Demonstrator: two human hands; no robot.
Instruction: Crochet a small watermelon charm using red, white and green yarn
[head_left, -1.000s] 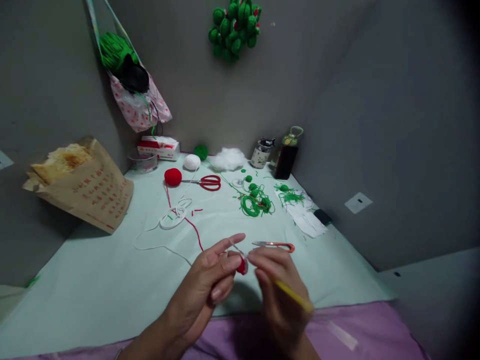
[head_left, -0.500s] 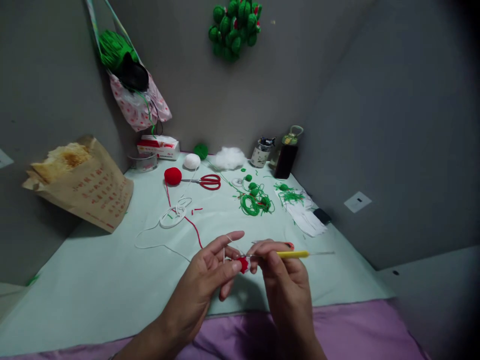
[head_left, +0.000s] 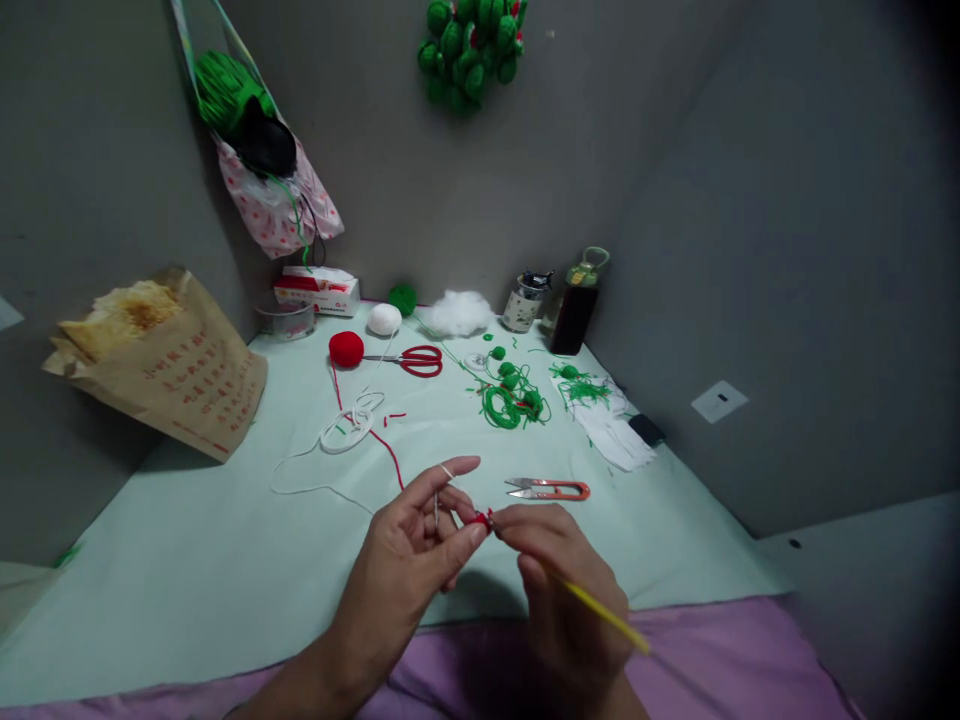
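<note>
Between thumb and fingers, my left hand (head_left: 409, 550) pinches a small red and white crochet piece (head_left: 482, 521). White yarn (head_left: 437, 500) loops over its raised index finger and trails left to a loose white coil (head_left: 351, 422). My right hand (head_left: 570, 570) is closed around a yellow-handled crochet hook (head_left: 604, 612), its handle slanting down to the right. The hook's tip is at the piece, mostly hidden by my fingers. Orange thread snips (head_left: 551, 489) lie on the table just beyond my right hand.
Red-handled scissors (head_left: 420, 361) lie beside a red yarn ball (head_left: 346, 349). Further back are a white yarn ball (head_left: 385, 320), stuffing (head_left: 457, 313) and a dark bottle (head_left: 576, 310). Green yarn pieces (head_left: 514, 403) are at centre right; a paper bag (head_left: 195, 380) stands left.
My right hand has turned and lowered, swinging the hook's handle from level to slanting down right. The snips, partly covered before, now show fully. The crochet piece is more hidden by my fingers.
</note>
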